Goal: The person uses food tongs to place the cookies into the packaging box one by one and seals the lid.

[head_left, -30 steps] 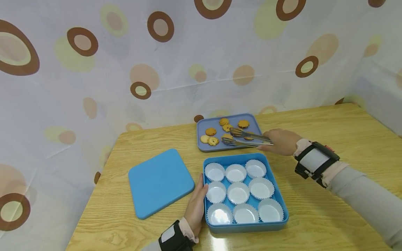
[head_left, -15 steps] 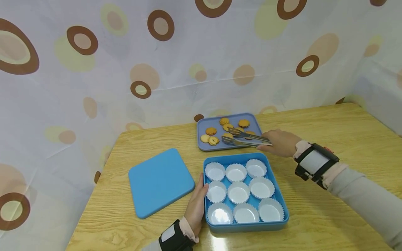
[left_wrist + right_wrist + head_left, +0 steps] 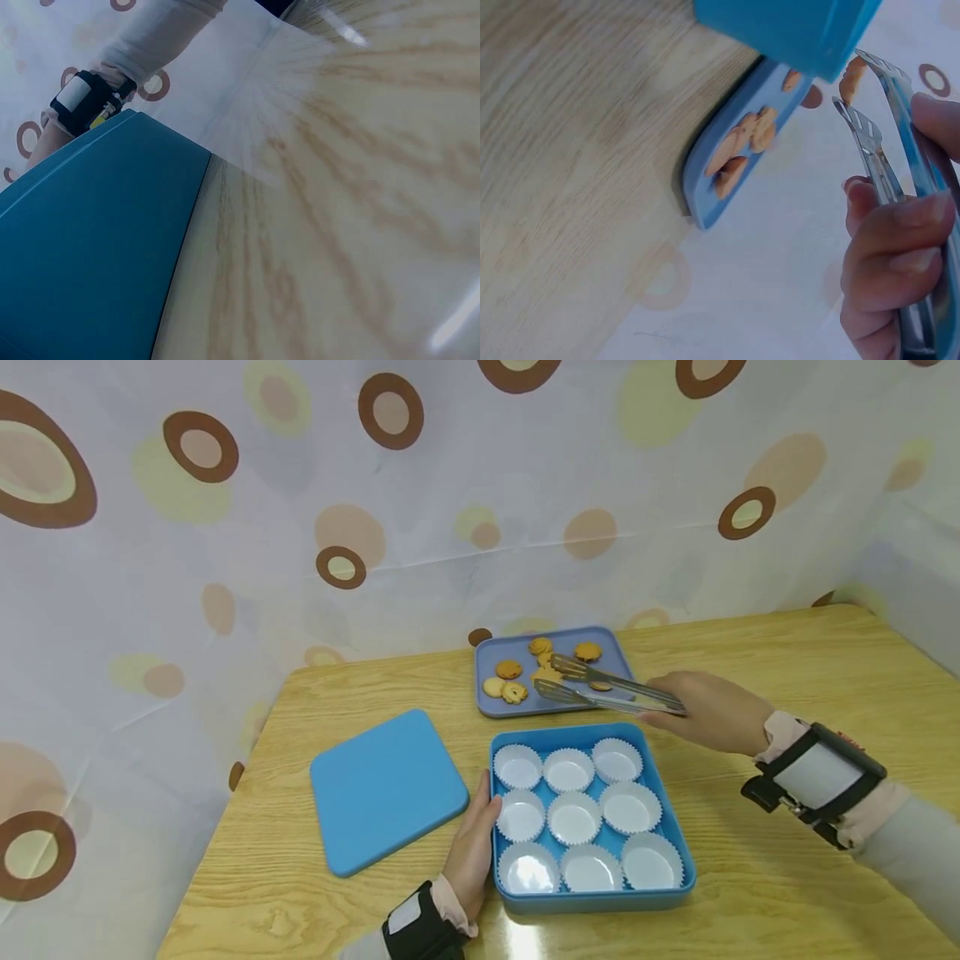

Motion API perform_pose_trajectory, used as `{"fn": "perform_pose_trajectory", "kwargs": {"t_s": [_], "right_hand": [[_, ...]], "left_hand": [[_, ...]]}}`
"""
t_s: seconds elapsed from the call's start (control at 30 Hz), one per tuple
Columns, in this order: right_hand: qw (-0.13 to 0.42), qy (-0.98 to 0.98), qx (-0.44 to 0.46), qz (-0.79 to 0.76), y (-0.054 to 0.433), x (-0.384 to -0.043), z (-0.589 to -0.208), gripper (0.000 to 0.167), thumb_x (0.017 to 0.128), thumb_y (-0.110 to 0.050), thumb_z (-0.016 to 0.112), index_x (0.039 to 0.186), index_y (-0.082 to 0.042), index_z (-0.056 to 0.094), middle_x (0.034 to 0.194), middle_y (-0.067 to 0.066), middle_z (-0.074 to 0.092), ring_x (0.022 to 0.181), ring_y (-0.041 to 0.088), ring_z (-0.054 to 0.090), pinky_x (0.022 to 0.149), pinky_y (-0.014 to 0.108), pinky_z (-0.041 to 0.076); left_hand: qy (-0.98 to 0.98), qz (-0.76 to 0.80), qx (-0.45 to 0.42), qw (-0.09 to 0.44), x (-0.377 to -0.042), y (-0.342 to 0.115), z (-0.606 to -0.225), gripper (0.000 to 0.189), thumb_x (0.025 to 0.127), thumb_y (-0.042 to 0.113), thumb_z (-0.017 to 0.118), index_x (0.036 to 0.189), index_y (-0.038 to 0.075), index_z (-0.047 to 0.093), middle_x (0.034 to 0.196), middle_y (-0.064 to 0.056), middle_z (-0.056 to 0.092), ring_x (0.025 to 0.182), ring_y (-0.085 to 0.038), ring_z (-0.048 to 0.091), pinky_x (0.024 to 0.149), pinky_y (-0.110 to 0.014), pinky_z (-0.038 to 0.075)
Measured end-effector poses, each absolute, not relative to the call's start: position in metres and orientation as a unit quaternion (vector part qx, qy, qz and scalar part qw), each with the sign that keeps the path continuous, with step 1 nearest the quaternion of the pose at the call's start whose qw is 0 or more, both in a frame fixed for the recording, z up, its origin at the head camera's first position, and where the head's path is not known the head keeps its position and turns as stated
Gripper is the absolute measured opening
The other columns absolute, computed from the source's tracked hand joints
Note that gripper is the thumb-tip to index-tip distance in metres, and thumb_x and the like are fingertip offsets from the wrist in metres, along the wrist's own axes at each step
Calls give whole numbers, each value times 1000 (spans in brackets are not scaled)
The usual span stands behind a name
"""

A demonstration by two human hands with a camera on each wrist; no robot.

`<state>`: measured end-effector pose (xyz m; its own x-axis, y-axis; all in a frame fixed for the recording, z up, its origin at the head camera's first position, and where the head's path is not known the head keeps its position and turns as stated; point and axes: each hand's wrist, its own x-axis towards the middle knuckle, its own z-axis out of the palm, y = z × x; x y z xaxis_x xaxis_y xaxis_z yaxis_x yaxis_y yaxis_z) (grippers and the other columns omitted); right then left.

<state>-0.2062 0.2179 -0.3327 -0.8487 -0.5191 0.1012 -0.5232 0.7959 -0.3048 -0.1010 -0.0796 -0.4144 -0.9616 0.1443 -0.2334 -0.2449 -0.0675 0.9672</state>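
Note:
My right hand point(image 3: 708, 710) grips metal tongs point(image 3: 637, 693), fingers curled round the handles. Between the tong tips is a golden cookie point(image 3: 851, 79), seen in the right wrist view. The tongs overlap a blue-purple tray point(image 3: 489, 657) with several cookies, among them a round brown one point(image 3: 508, 669). My left hand point(image 3: 471, 852) rests along the left wall of a blue box point(image 3: 592, 905), fingers straight and thumb at the rim. Inside the box, several white fluted cups point(image 3: 573, 818) stand in rows. The left wrist view shows the box's outer wall point(image 3: 97, 240) but no left-hand fingers.
A flat blue lid point(image 3: 386, 793) lies on the wooden table point(image 3: 247, 860), left of the box. Behind the tray, a patterned cloth point(image 3: 420, 527) hangs at the table's back edge. The tray stands just beyond the box's far rim.
The right hand and tongs have drawn back a little to the right and look larger in the head view. The left hand stays at the box, and the view has shifted slightly.

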Motion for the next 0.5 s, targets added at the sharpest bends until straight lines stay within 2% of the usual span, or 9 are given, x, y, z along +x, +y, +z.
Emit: {"fn": "perform_pose_trajectory", "kwargs": {"t_s": [0.17, 0.33, 0.4, 0.5], "right_hand": [[46, -937, 308, 157, 219, -184, -328, 44, 92, -28, 68, 119, 6, 63, 91, 4, 66, 72, 8, 53, 61, 28, 47], [48, -930, 329, 156, 215, -164, -326, 41, 91, -32, 69, 118, -1, 65, 77, -8, 53, 63, 0, 43, 53, 20, 39], [47, -927, 338, 155, 212, -158, -326, 39, 90, -32, 69, 116, -3, 66, 73, -9, 46, 60, 0, 39, 51, 18, 35], [49, -925, 347, 148, 207, -153, -328, 37, 89, -33, 70, 112, -4, 67, 72, -10, 43, 60, -1, 37, 51, 17, 34]], "left_hand": [[669, 729, -41, 138, -101, -80, -414, 61, 106, 29, 35, 157, 10, 7, 163, -11, 0, 149, -31, -7, 117, -57, -3], [672, 727, -34, 138, -103, -80, -414, 61, 106, 28, 34, 157, 8, 6, 163, -12, -1, 149, -31, -7, 117, -57, -3], [673, 726, -33, 139, -103, -80, -414, 61, 106, 28, 33, 156, 8, 5, 163, -12, -1, 149, -31, -7, 118, -56, -3], [673, 726, -33, 138, -104, -81, -415, 61, 106, 27, 33, 156, 7, 4, 163, -12, -1, 149, -31, -8, 118, -55, -3]]}}
